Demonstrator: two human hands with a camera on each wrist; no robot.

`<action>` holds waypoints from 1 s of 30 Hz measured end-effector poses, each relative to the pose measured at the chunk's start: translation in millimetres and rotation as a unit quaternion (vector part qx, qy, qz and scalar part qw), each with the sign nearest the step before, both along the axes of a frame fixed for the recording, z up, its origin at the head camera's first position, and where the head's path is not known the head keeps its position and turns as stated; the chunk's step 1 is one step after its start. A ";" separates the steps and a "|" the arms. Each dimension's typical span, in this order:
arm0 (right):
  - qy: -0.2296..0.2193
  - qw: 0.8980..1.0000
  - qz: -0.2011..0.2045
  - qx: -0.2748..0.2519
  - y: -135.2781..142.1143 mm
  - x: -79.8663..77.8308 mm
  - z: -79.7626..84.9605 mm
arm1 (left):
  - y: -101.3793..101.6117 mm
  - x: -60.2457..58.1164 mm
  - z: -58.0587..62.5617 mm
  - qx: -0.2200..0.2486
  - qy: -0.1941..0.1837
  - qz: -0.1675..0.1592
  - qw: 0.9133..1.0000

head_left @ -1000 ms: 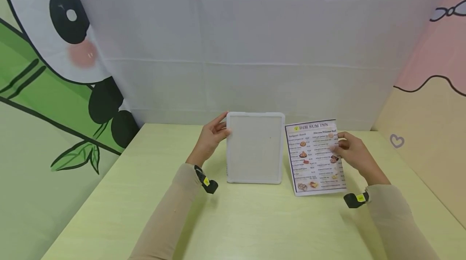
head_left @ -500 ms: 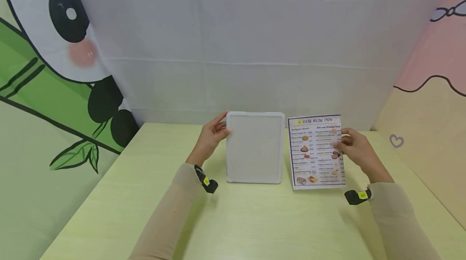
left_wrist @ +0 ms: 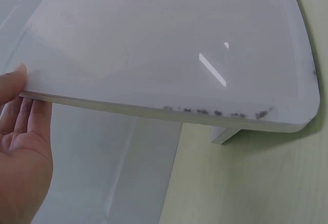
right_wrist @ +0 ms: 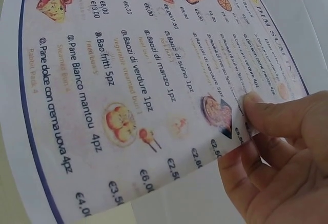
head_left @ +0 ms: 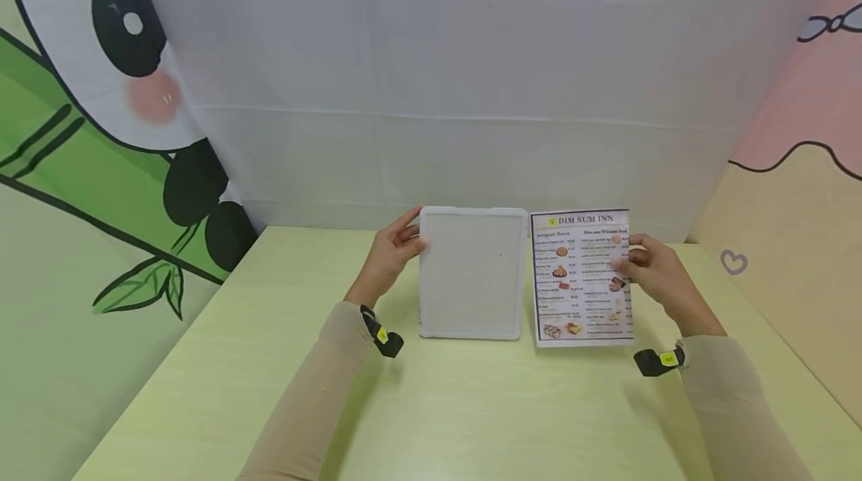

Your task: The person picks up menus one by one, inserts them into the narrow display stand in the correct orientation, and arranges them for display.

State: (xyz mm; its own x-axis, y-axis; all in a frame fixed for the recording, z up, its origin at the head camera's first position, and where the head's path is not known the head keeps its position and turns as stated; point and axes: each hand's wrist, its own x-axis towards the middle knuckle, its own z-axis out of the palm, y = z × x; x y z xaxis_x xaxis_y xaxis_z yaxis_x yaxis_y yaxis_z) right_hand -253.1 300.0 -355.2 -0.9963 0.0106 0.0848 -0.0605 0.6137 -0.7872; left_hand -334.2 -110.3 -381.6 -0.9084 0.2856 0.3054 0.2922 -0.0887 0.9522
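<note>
A white framed board (head_left: 471, 275) stands upright near the back of the table. My left hand (head_left: 387, 256) pinches its upper left edge between thumb and fingers. In the left wrist view, the board's glossy face (left_wrist: 154, 44) has dark smudges along one edge, and a short support leg (left_wrist: 223, 134) shows behind it. Just right of the board, my right hand (head_left: 660, 275) holds a printed paper menu (head_left: 582, 286) headed "DIM SUM INN". Its thumb lies on the printed face and the fingers are behind the right edge. The right wrist view shows the sheet (right_wrist: 92, 80) bowing slightly.
The pale wooden table (head_left: 431, 414) meets a white cloth backdrop (head_left: 471, 77) at the back. Painted panels flank it: a green one with a cartoon face (head_left: 155, 114) at left, a pink and cream one (head_left: 795, 227) at right.
The menu has risen and turned from tilted to nearly upright, then shifted slightly left toward the board. My left hand and the board have stayed in place.
</note>
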 end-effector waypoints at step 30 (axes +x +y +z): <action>0.011 0.999 0.007 -0.038 -16.9 -5.8 16.0 | -1.4 1.4 1.7 -0.005 -0.005 0.003 1.000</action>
